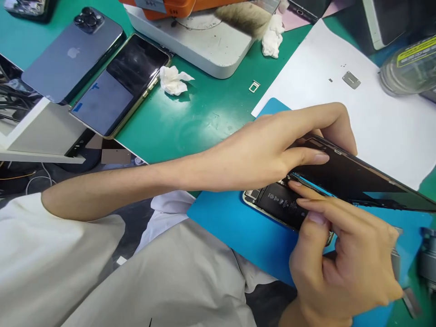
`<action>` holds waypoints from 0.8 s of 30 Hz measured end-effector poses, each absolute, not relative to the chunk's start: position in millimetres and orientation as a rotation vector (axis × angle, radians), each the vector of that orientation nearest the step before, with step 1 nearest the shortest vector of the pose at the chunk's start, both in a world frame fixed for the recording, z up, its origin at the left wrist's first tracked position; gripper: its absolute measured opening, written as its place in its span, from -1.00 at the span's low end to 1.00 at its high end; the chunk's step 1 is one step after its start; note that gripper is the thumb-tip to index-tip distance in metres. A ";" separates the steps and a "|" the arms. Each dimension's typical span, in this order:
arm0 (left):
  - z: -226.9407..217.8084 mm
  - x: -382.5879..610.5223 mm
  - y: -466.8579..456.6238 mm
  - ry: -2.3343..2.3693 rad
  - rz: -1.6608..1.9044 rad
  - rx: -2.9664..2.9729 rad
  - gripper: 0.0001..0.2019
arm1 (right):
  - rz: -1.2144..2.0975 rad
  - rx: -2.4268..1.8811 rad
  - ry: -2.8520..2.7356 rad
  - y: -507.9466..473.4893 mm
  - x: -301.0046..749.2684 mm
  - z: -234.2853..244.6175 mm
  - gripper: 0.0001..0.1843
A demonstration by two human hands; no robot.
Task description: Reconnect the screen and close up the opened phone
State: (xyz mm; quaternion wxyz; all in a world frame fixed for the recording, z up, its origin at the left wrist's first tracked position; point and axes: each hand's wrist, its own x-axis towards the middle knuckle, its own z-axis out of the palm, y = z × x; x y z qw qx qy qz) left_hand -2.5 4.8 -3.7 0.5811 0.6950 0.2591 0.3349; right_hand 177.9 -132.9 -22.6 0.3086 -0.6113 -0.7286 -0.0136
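An opened phone (277,204) lies on a blue mat (235,227), its battery and inner parts showing. Its black screen panel (357,177) is lifted and tilted up to the right. My left hand (272,145) reaches across from the left and grips the upper edge of the screen panel, thumb below and fingers over the top. My right hand (340,259) comes in from the lower right, fingers curled, with fingertips pressed at the seam between the screen and the phone body. Whether a small tool is in those fingers is hidden.
Two other phones, one back up (71,54) and one screen up (119,84), lie at the upper left on the green mat (190,118). Crumpled tissues (173,79), a SIM tray (254,86), a white sheet (340,100) with small metal parts, and a white machine base (211,45) surround them.
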 end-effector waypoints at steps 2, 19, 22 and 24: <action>-3.1 -2.6 3.8 0.632 0.764 1.603 -0.75 | -0.118 -1.615 -1.983 -133.7 179.1 -23.5 -0.77; 0.0 -2.2 -3.4 0.615 0.793 1.666 -0.82 | -0.414 -1.480 -2.211 -124.2 176.8 -15.9 -0.84; -0.6 -2.3 -4.5 0.632 0.774 1.688 -0.82 | -0.412 -1.472 -2.224 -123.6 176.4 -14.2 -0.84; -0.6 -2.4 -5.0 0.649 0.767 1.695 -0.82 | -0.385 -1.465 -2.229 -123.1 176.6 -12.9 -0.83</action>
